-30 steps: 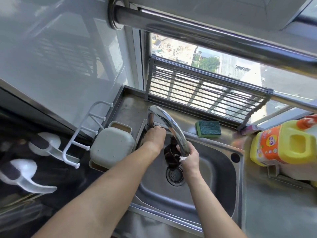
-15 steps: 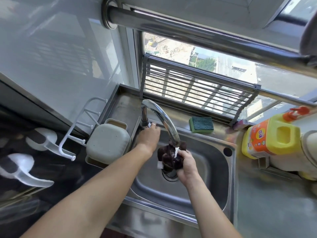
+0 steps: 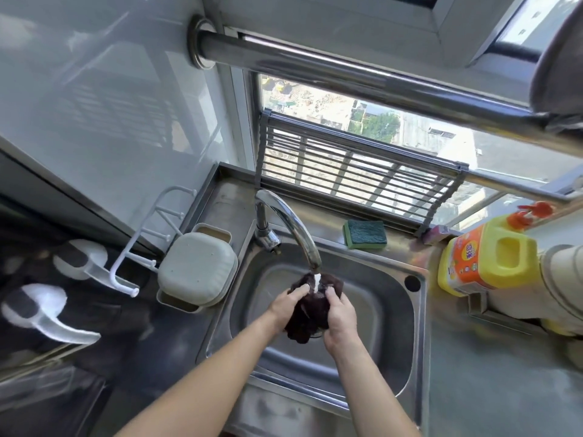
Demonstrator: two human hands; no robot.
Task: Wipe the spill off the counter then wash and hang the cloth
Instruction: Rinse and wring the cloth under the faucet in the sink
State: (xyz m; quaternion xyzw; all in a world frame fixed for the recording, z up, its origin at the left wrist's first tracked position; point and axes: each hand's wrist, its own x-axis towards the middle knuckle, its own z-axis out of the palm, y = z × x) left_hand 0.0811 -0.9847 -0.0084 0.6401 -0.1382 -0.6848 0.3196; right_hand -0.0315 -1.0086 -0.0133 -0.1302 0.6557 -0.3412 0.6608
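Observation:
A dark brown cloth (image 3: pixel 310 313) is bunched up over the steel sink (image 3: pixel 385 310), directly under the curved tap (image 3: pixel 293 222). Water runs from the spout onto the top of the cloth. My left hand (image 3: pixel 285 305) grips the cloth's left side and my right hand (image 3: pixel 340 316) grips its right side. The drain is hidden beneath the cloth and hands.
A green sponge (image 3: pixel 366 233) lies on the ledge behind the sink. A yellow detergent bottle (image 3: pixel 485 255) stands at the right. A pale soap box (image 3: pixel 197 274) and a white wall rack (image 3: pixel 148 244) sit left of the sink. A steel rail (image 3: pixel 347 74) runs overhead.
My left hand left the tap handle and came down onto the cloth. Water now flows onto the cloth, held by both hands under the spout.

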